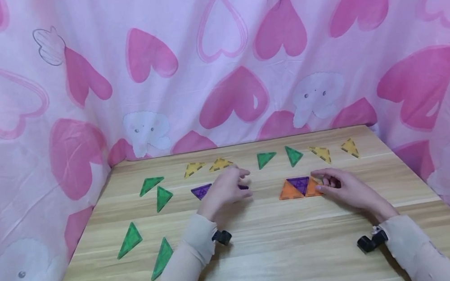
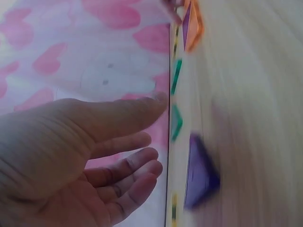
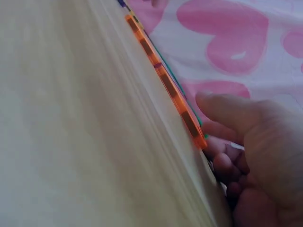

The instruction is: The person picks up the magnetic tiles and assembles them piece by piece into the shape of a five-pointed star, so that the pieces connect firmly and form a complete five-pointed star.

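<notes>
My left hand (image 1: 225, 188) is held over the table with its fingers loosely extended and nothing between them. Beneath and beside it lie a purple triangular tile (image 1: 200, 191) on its left and another purple triangular tile (image 1: 243, 187), partly hidden by the fingers. On the right, two orange triangular tiles (image 1: 290, 190) flank a purple triangular tile (image 1: 299, 185), joined edge to edge in a flat strip. At that strip's right end is my right hand (image 1: 345, 187), thumb and forefinger apart; in the right wrist view its thumb is off the orange tile (image 3: 170, 85). Whether a fingertip touches it is unclear.
Yellow triangular tiles (image 1: 194, 169) and green triangular tiles (image 1: 266, 159) lie along the table's back. More green tiles (image 1: 129, 240) are spread at the left, one partly behind my left sleeve. A pink heart-patterned curtain (image 1: 233, 99) borders the wooden table (image 1: 284, 252).
</notes>
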Motion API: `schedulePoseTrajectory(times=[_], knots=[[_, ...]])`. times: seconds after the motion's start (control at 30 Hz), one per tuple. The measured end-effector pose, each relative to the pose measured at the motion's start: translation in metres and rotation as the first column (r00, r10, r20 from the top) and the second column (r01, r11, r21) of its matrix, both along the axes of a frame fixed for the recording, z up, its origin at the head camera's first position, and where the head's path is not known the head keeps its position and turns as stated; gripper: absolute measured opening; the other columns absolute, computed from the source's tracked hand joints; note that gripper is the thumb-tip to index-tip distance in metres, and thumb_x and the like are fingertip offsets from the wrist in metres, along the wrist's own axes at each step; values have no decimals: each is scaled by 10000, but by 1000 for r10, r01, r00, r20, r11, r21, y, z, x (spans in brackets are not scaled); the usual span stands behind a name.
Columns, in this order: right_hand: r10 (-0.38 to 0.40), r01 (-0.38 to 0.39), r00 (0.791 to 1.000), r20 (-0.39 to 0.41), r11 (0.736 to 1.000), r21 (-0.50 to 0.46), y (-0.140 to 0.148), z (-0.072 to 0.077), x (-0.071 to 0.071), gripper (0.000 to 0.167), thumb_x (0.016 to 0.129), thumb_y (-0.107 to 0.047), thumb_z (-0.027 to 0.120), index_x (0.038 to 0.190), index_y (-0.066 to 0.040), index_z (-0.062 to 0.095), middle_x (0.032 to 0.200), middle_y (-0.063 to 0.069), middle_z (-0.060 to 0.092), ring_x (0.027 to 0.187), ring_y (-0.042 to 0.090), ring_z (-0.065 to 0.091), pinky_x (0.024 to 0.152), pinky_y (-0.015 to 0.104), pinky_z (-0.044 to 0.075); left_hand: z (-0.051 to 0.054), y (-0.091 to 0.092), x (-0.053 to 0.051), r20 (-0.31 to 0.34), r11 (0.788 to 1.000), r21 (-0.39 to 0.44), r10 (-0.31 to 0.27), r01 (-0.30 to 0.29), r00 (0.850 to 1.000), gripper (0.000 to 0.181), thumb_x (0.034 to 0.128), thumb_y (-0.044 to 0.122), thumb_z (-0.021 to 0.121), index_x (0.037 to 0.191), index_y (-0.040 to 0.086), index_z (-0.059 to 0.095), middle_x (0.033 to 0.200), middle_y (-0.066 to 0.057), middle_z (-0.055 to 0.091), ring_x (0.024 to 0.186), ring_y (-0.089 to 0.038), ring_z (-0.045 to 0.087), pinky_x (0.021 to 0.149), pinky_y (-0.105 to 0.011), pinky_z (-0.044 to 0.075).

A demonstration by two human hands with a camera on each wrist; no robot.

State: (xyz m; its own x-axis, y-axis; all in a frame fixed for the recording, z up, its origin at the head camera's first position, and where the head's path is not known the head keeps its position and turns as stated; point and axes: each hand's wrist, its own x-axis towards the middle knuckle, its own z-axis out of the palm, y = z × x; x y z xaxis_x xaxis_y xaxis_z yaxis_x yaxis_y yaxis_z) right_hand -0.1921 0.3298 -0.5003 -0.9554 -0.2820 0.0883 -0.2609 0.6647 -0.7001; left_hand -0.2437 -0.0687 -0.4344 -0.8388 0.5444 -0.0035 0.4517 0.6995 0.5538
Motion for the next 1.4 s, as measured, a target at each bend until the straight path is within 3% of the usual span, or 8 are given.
schedulePoseTrajectory(times=[0.2, 0.4, 0.63, 0.97, 1.0, 1.17, 1.23, 1.4], knots=[[6, -2, 997, 74, 999, -52, 8, -1, -11, 471, 1046, -363, 807, 1478, -202, 712, 1070, 41, 682, 961, 189, 603, 799, 265, 520, -3, -33, -5, -41, 998, -49, 28, -30, 999, 584, 913, 170, 945, 1422, -15, 727, 1401, -185, 724, 1311, -351, 654, 1148, -496, 533], [-10, 31, 980, 198, 994, -104, 24, 0, -10, 463, 1024, -427, 817, 1458, -294, 728, 1224, 67, 680, 1098, 234, 598, 891, 270, 518, -9, -34, -8, -36, 999, -48, 13, -14, 999, 595, 878, 159, 967, 1396, -25, 740, 1357, -180, 749, 1252, -345, 673, 1127, -494, 544], [25, -19, 992, 121, 999, -47, 19, 1, -11, 434, 1031, -420, 811, 1443, -308, 738, 1231, 34, 661, 1109, 215, 578, 921, 258, 498, -12, -36, -7, 34, 1000, -9, 23, -23, 999, 507, 856, 88, 980, 1303, -39, 776, 1144, -150, 785, 881, -149, 721, 863, -328, 626], [-6, 11, 987, 159, 999, -35, 12, 5, -16, 452, 1015, -512, 796, 1432, -355, 722, 1334, -8, 656, 1225, 234, 565, 1005, 261, 446, -15, -31, -1, 65, 999, 13, -40, 39, 997, 380, 826, 156, 1015, 1117, 49, 796, 1054, -64, 754, 894, -148, 689, 847, -316, 598], [-5, 11, 987, 160, 999, -37, 12, 4, -16, 452, 1015, -511, 797, 1430, -349, 724, 1327, -2, 655, 1218, 238, 565, 1000, 262, 451, -25, -32, -4, 41, 998, 8, -63, 62, 997, 402, 817, 211, 1028, 1108, 66, 790, 1040, -46, 749, 888, -141, 678, 844, -311, 593], [-5, 11, 988, 157, 999, -33, 10, 3, -16, 441, 1017, -502, 799, 1422, -343, 732, 1285, 3, 656, 1178, 230, 572, 970, 251, 470, -30, -25, 3, 36, 994, -15, -107, 107, 994, 454, 760, 294, 1064, 1054, 100, 778, 956, 9, 740, 819, -75, 644, 807, -259, 583], [3, -1, 991, 131, 1000, -15, 10, 2, -16, 435, 1027, -481, 795, 1429, -325, 733, 1265, 3, 658, 1155, 215, 576, 953, 249, 474, -21, -19, 11, 66, 995, -12, -95, 96, 993, 443, 741, 266, 1074, 1023, 99, 776, 931, 4, 742, 789, -68, 641, 785, -253, 578], [10, -12, 996, 83, 1000, 21, 10, 1, -17, 415, 1037, -457, 795, 1421, -308, 740, 1214, 5, 654, 1099, 199, 572, 913, 250, 483, -22, -7, 19, 75, 994, -28, -102, 104, 992, 451, 727, 314, 1084, 988, 145, 758, 915, 26, 734, 756, -66, 641, 736, -243, 562]])
